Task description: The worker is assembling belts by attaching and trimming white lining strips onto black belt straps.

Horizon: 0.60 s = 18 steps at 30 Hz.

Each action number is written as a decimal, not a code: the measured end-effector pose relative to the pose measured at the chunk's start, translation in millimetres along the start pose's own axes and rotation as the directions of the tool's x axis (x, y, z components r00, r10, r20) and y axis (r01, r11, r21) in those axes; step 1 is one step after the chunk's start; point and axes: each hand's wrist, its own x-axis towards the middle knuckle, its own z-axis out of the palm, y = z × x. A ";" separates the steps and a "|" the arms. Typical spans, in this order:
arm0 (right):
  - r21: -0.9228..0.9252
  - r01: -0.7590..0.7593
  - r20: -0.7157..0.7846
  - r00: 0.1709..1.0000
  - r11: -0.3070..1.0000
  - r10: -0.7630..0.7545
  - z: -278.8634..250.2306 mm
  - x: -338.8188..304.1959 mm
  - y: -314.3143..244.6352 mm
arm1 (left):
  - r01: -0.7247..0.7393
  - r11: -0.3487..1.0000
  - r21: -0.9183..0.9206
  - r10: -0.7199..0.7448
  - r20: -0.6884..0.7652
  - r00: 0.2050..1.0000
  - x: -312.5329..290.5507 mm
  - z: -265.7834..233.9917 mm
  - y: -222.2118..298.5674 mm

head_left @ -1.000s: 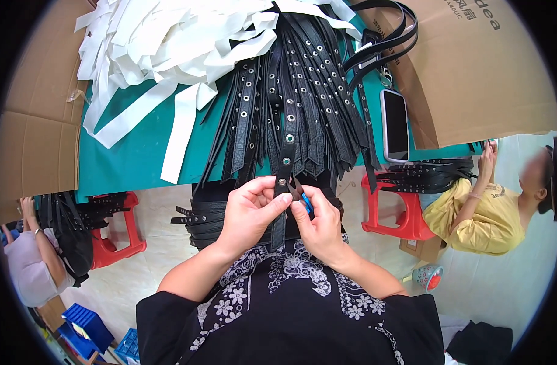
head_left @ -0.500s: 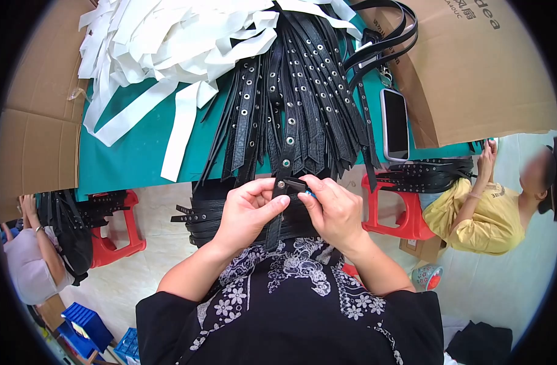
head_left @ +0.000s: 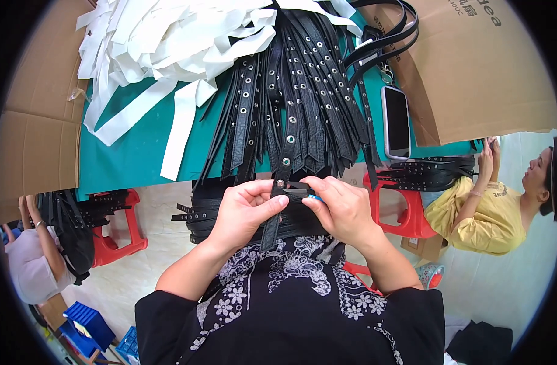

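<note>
Over my lap, my left hand (head_left: 245, 210) pinches the end of a black leather-like strap (head_left: 270, 234) between thumb and fingers. Metal eyelets run along this strap, and its upper part lies on the table among the others. Closed around small thread snips (head_left: 298, 189) with dark blades and a bit of blue at the handle is my right hand (head_left: 342, 207). The blades point left at the strap's edge, just beside an eyelet near my left fingertips. Most of the handle is hidden in my palm.
A thick bundle of eyelet straps (head_left: 302, 91) hangs over the green table (head_left: 129, 161). White strips (head_left: 169, 45) are heaped far left. A phone (head_left: 396, 125) lies beside a cardboard box (head_left: 485, 79). More straps rest across my lap. Two people sit nearby, left and right, by red stools (head_left: 406, 219).
My right hand has shifted slightly right, and the snips' blades now show more spread beside the strap. My left hand keeps its hold in nearly the same place.
</note>
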 end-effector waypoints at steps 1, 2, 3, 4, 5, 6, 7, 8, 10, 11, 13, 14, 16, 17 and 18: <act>-0.024 0.009 0.014 1.000 1.000 -0.009 0.6 0.9 0.2 | 0.001 1.000 0.000 -0.001 -0.001 1.000 0.0 -0.5 -0.1; -0.023 0.009 0.014 1.000 1.000 -0.009 -0.3 1.9 0.0 | 0.008 1.000 0.021 -0.008 -0.005 1.000 0.2 -1.4 0.1; -0.027 0.020 0.030 0.999 0.999 -0.020 -2.3 3.3 -1.0 | 0.016 0.999 0.042 -0.016 -0.009 1.000 0.4 -2.2 0.2; -0.030 0.032 0.046 0.998 0.999 -0.031 -4.0 4.6 -1.6 | 0.017 0.999 0.041 -0.016 -0.010 1.000 0.0 -2.5 1.4; -0.029 0.033 0.047 0.998 0.999 -0.031 -5.2 5.8 -0.9 | 0.036 0.999 0.029 -0.036 0.003 0.999 -0.6 -2.4 3.5; -0.032 0.049 0.071 0.996 0.998 -0.046 -6.5 7.0 0.4 | 0.055 0.998 0.016 -0.055 0.016 0.998 -0.8 -2.8 4.8; -0.035 0.065 0.094 0.994 0.997 -0.061 -7.7 7.9 1.5 | 0.055 0.998 0.016 -0.055 0.015 0.998 -0.3 -4.2 5.2; -0.034 0.065 0.094 0.994 0.997 -0.061 -8.3 8.7 2.1 | 0.091 0.996 -0.024 -0.090 0.032 0.995 0.3 -6.2 5.5; -0.047 0.112 0.106 0.989 0.993 -0.107 -8.8 10.2 3.4 | 0.127 0.990 -0.063 -0.124 0.048 0.991 0.7 -8.7 6.5; -0.046 0.112 0.107 0.989 0.993 -0.107 -9.3 11.1 3.8 | 0.144 0.987 -0.075 -0.139 0.061 0.988 0.4 -9.2 7.6; -0.038 0.090 0.157 0.984 0.995 -0.083 -10.7 12.6 4.3 | 0.161 0.983 -0.087 -0.155 0.074 0.985 0.2 -8.8 10.0; -0.038 0.089 0.157 0.984 0.995 -0.082 -11.0 12.8 4.7 | 0.160 0.985 -0.070 -0.155 0.072 0.985 0.2 -7.9 11.4; -0.011 0.072 0.166 0.984 0.997 -0.069 -11.4 13.3 5.5 | 0.160 0.986 -0.052 -0.156 0.070 0.985 0.8 -7.3 12.2; -0.010 0.072 0.165 0.984 0.997 -0.069 -11.3 13.8 6.3 | 0.160 0.986 -0.051 -0.156 0.072 0.985 1.3 -7.3 12.5; -0.026 0.094 0.149 0.985 0.995 -0.089 -11.0 14.2 7.5 | 0.160 0.986 -0.049 -0.156 0.073 0.985 1.8 -7.1 12.8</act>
